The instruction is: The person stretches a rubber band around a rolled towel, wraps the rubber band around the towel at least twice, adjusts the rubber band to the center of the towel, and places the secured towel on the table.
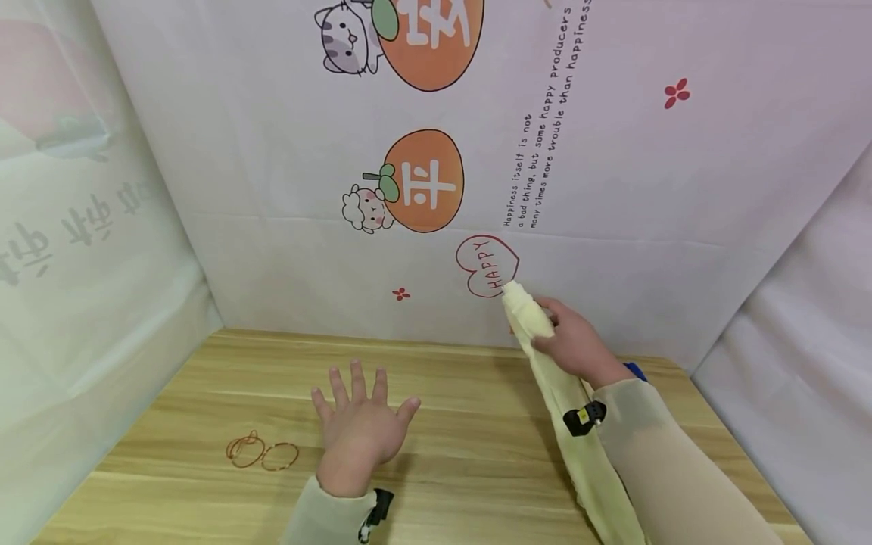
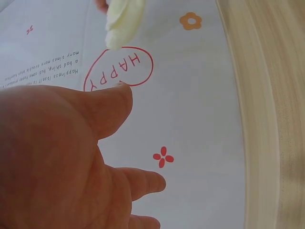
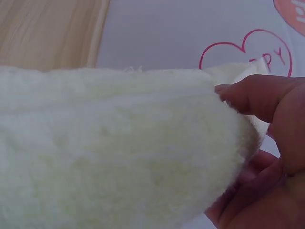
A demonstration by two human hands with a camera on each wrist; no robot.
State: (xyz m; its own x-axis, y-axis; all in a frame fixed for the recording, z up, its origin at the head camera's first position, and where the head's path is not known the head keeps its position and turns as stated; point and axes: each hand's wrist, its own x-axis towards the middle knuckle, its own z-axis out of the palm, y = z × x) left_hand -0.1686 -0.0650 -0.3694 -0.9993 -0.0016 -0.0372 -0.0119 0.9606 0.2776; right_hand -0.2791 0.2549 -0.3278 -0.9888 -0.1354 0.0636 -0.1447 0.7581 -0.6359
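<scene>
My right hand (image 1: 572, 341) grips a long, pale yellow fluffy cloth (image 1: 555, 393) near its upper end, thumb on one side and fingers on the other. The cloth hangs down beside the right forearm and runs out of the bottom of the head view. Up close in the right wrist view, the cloth (image 3: 119, 148) has a soft pile and a lengthwise fold or seam. My left hand (image 1: 364, 424) is held over the wooden table with its fingers spread and holds nothing. In the left wrist view its thumb (image 2: 112, 107) points toward the back sheet.
Thin reddish loops (image 1: 279, 456) lie on the wooden table (image 1: 463, 454), left of the left hand. A white printed sheet (image 1: 272, 250) rises behind the table, and white fabric walls stand at both sides. Something blue (image 1: 636, 371) shows behind the right wrist.
</scene>
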